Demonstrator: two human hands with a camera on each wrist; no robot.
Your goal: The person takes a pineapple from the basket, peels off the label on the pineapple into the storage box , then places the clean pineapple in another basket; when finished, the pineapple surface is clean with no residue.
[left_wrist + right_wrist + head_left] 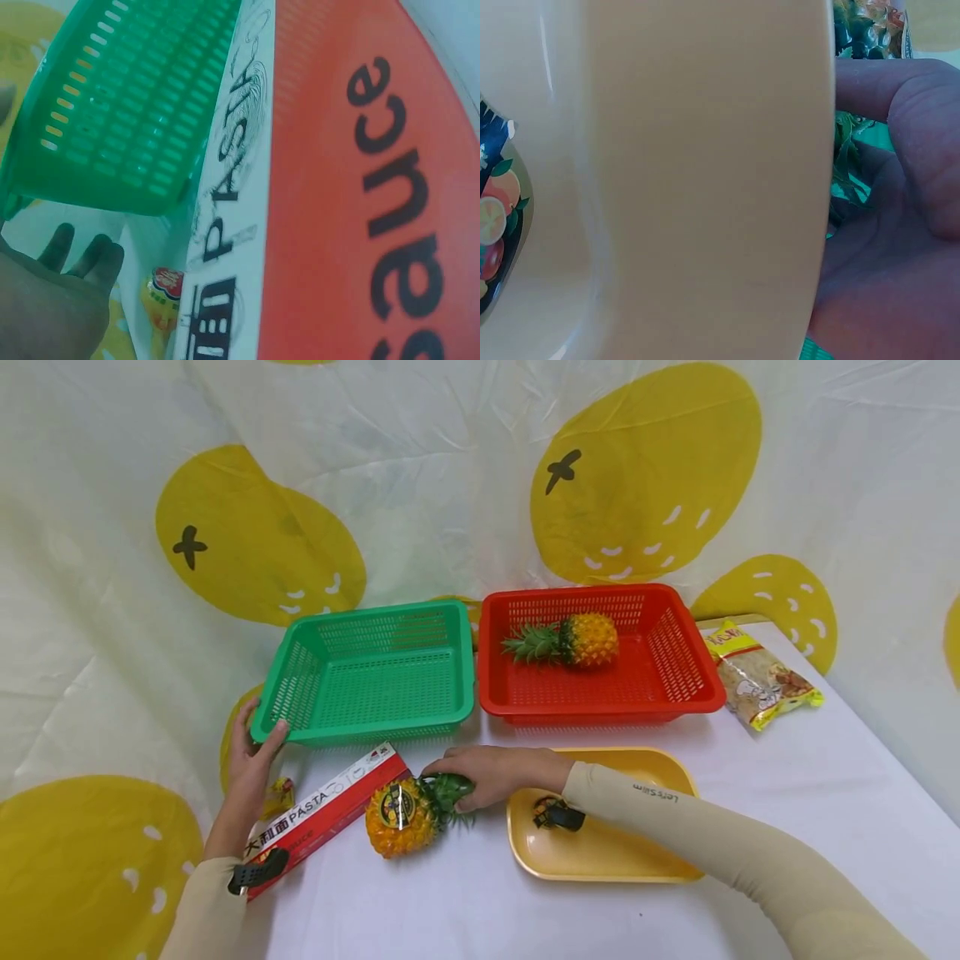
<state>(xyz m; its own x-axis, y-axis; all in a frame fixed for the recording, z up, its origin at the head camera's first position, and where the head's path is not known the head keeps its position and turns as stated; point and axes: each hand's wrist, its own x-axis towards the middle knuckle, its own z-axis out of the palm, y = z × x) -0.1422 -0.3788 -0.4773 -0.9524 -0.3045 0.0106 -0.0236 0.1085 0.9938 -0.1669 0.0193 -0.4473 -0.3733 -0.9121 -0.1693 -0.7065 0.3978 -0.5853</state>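
Note:
In the head view my right hand (483, 777) holds a pineapple (397, 818) by its green leaf crown. The fruit's body, with a dark round label, points left; whether it rests on the table cannot be told. In the right wrist view the curled fingers and thumb of that hand (930, 165) are partly hidden behind the yellow tray (705, 180). My left hand (251, 760) grips the near left corner of the green basket (390, 685), which has nothing in it. A red and white pasta box (330, 814) lies slanted between the left forearm and the pineapple.
The red basket (667, 693) stands right of the green one, holding another pineapple (592, 639). A snack bag (765, 677) lies at its right. The yellow tray is under my right forearm. A small yellow packet (281, 797) lies behind the box. A fruit-patterned curtain (450, 485) closes the back.

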